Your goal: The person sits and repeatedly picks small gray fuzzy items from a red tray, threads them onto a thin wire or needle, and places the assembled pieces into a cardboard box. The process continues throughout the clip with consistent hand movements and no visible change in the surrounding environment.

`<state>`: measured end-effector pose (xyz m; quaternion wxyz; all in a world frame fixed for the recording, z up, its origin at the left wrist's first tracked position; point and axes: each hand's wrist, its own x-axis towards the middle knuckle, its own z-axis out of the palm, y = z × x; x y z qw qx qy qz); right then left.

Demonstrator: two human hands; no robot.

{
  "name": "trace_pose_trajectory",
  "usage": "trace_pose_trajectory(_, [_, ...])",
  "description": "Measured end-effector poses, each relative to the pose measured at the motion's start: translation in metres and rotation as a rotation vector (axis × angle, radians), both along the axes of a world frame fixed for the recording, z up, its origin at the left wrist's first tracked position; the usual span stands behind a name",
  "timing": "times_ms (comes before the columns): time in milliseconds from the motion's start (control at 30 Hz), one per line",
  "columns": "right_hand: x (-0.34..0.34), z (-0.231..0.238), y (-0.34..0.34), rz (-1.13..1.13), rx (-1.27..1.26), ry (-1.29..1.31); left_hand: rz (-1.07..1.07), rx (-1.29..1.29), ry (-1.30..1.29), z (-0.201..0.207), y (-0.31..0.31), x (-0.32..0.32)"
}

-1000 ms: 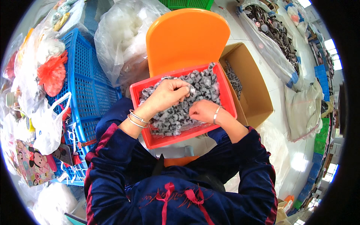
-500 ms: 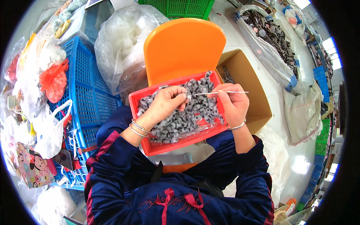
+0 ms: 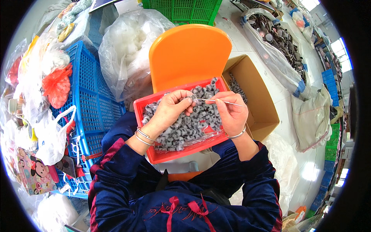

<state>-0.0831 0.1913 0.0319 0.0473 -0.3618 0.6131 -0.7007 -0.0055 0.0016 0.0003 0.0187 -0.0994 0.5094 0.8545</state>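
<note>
Above a red tray (image 3: pixel 166 157) full of grey and black striped fluffy pieces (image 3: pixel 177 133), my two hands are close together. Thumb and fingers of my left hand (image 3: pixel 174 108) pinch one small grey fluffy piece (image 3: pixel 193 98), mostly covered by the fingertips. A thin metal rod (image 3: pixel 235 104) lies in the grip of my right hand (image 3: pixel 232 116), and its tip meets the fluffy piece at the left fingertips. Whether the tip is inside the piece, I cannot tell.
The tray rests against an orange chair (image 3: pixel 189 50). An open cardboard box (image 3: pixel 262 112) with more striped pieces stands to the right. On the left are a blue plastic crate (image 3: pixel 91 100) and a clear bag of white stuffing (image 3: pixel 131 46). A green crate (image 3: pixel 185 11) is beyond the chair.
My right hand has moved left and slightly down, nearer my left hand. The metal rod now slants down to the right. My left hand keeps its pinch in nearly the same place.
</note>
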Motion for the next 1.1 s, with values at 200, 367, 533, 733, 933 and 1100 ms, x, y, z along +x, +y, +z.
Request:
trace_pose_trajectory(200, [0.005, 0.001, -0.007, -0.057, -0.043, 0.028, 0.023, 0.066, 0.049, -0.001, 0.001, -0.001])
trace_pose_trajectory(367, [0.006, 0.001, -0.01, -0.048, -0.081, 0.022, 0.056, 0.124, 0.037, 0.004, 0.005, 0.001])
trace_pose_trajectory(533, [0.006, -0.001, -0.01, -0.071, -0.058, 0.066, 0.059, 0.097, 0.043, 0.008, 0.007, 0.002])
trace_pose_trajectory(733, [0.003, 0.009, -0.006, -0.055, -0.079, 0.107, 0.127, 0.116, 0.052, 0.007, 0.008, 0.0])
trace_pose_trajectory(933, [0.006, 0.003, -0.009, -0.032, -0.08, 0.013, 0.114, 0.068, 0.066, 0.005, 0.008, 0.001])
trace_pose_trajectory(1100, [0.004, -0.001, -0.01, -0.09, -0.051, 0.124, 0.141, 0.019, 0.093, 0.004, 0.01, 0.001])
